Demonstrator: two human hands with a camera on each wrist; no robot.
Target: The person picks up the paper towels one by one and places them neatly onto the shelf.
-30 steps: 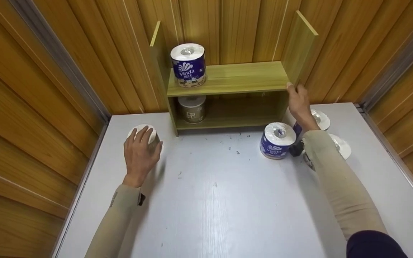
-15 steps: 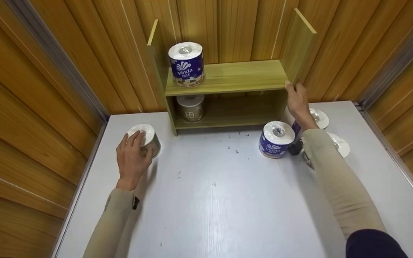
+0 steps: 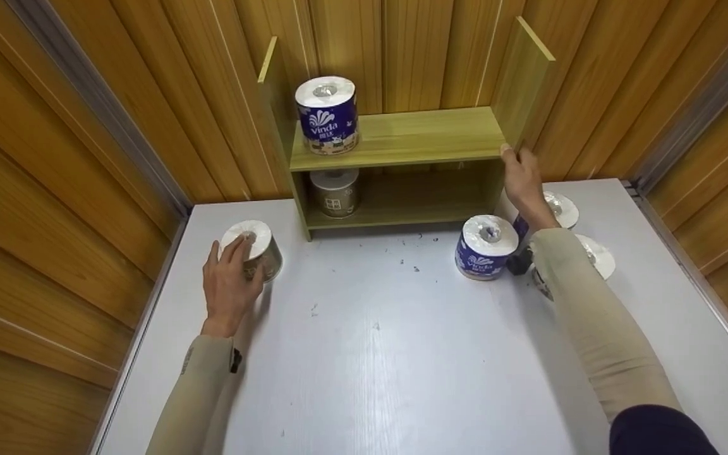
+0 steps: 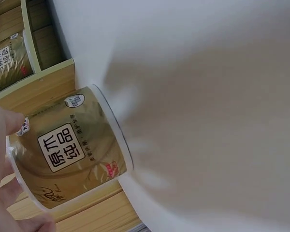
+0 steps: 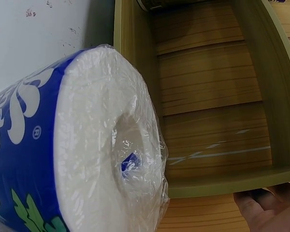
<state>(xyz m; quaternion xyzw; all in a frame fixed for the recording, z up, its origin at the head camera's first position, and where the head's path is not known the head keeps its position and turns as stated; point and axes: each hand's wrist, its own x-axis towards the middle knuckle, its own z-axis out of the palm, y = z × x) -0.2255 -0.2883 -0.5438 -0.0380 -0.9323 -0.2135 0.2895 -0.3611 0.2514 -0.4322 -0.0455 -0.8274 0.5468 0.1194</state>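
Observation:
In the head view my left hand [image 3: 231,287] rests loosely over the top of a gold-wrapped toilet roll [image 3: 263,262] standing upright on the table. The left wrist view has the thumb [image 4: 13,122] against the wrapper near the top rim, the other fingers bent loosely over that end. My right hand [image 3: 524,180] grips the right side panel of a small wooden shelf [image 3: 427,136], thumb at the front edge. Close to that hand's forearm stands a blue Vinda toilet roll [image 3: 483,260], large in the right wrist view.
Another blue roll [image 3: 326,123] stands on the upper board at left, with a gold roll [image 3: 337,201] below it. Partly behind the right arm are two more rolls, a far one [image 3: 565,212] and a nearer one [image 3: 601,259]. Wood-panelled walls enclose the white table [image 3: 376,366].
My left hand has drawn back a little to the left and toward me, uncovering more of the gold roll, which stays put. The right hand keeps its hold on the shelf.

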